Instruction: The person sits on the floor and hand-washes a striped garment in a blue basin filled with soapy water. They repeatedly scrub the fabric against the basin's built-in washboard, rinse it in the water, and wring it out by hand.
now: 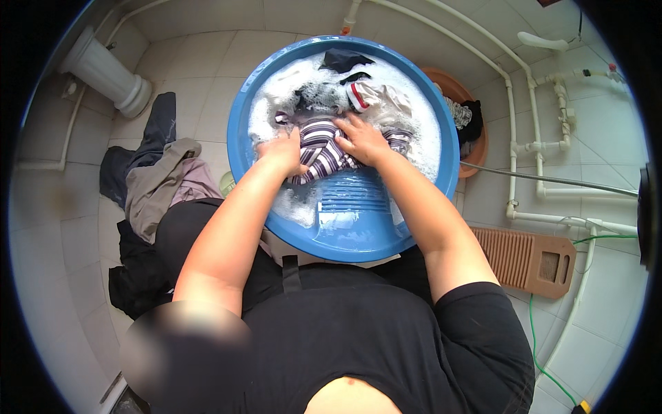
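Note:
A purple-and-white striped garment (321,140) lies bunched and wet across a ribbed washboard slope (355,196) moulded into a large blue basin (236,131). My left hand (281,153) grips its left side, thumb on the cloth and fingertips partly lost in suds. On the right part of the same garment, my right hand (363,140) has its fingers bent over the fabric. Beyond my hands a pale garment with a red-edged band (383,99) and a dark cloth (343,61) lie half sunk in the foam.
Dark trousers (157,131), a taupe garment (157,181) and pink cloth (196,181) lie on the floor at left. An orange-brown tub (476,164) holding clothes stands behind the basin's right side. A brown washboard (520,259) and white pipes (512,138) are at right.

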`<control>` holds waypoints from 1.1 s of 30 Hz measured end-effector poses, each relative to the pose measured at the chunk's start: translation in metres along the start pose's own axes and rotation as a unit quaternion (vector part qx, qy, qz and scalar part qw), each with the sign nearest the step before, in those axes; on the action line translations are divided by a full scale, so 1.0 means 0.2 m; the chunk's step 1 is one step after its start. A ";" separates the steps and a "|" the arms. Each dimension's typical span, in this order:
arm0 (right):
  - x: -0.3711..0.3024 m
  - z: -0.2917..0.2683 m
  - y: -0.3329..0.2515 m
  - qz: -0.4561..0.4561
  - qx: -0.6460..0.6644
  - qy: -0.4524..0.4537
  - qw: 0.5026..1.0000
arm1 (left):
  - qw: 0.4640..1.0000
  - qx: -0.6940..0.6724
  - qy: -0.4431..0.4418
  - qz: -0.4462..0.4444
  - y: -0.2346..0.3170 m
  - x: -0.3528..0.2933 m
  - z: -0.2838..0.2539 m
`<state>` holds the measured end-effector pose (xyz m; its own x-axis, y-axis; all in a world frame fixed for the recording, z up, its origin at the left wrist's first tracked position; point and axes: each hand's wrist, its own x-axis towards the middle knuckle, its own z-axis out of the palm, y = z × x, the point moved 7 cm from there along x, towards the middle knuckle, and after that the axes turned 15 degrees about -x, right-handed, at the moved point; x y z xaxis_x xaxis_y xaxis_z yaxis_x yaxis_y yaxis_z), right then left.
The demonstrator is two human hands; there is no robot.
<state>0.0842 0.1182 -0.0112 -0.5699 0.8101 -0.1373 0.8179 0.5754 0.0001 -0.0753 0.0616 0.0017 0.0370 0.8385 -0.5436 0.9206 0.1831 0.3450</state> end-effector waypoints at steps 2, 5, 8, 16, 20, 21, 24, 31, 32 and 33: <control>0.05 0.03 0.03 0.048 0.044 -0.088 0.994 | 0.998 -0.004 -0.064 -0.023 -0.05 0.05 0.03; 0.10 0.09 0.06 0.099 0.018 -0.129 0.986 | 0.998 0.007 -0.049 -0.038 -0.03 0.05 0.01; 0.13 0.13 0.06 0.119 -0.001 -0.089 0.989 | 0.999 -0.006 -0.033 -0.041 -0.04 0.08 0.03; -0.32 -0.24 0.11 -0.057 0.022 0.213 0.975 | 0.943 -0.032 0.189 0.272 0.20 -0.08 -0.17; -0.55 -0.32 0.18 -0.047 -0.028 0.114 0.992 | 0.969 -0.092 0.057 0.222 0.20 -0.09 -0.05; -0.59 -0.32 0.19 -0.044 -0.044 0.073 0.995 | 0.980 -0.101 0.023 0.172 0.20 -0.11 -0.06; -0.67 -0.26 0.23 0.001 0.052 -0.120 0.991 | 0.985 -0.149 -0.009 0.091 0.13 -0.03 0.04; -0.45 -0.37 0.26 0.066 0.100 0.153 0.981 | 0.937 -0.147 0.089 0.305 0.25 -0.07 0.04; -0.40 -0.33 0.25 0.062 0.144 0.172 0.972 | 0.925 -0.213 0.024 0.314 0.27 -0.05 0.05; -0.35 -0.27 0.24 0.038 0.095 0.200 0.974 | 0.879 -0.413 -0.138 0.193 0.26 -0.06 0.10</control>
<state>0.1599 0.0949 0.0523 -0.4607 0.8507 0.2531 0.8372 0.5112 -0.1943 -0.0200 0.0512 0.0117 0.4831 0.7838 -0.3902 0.2274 0.3180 0.9204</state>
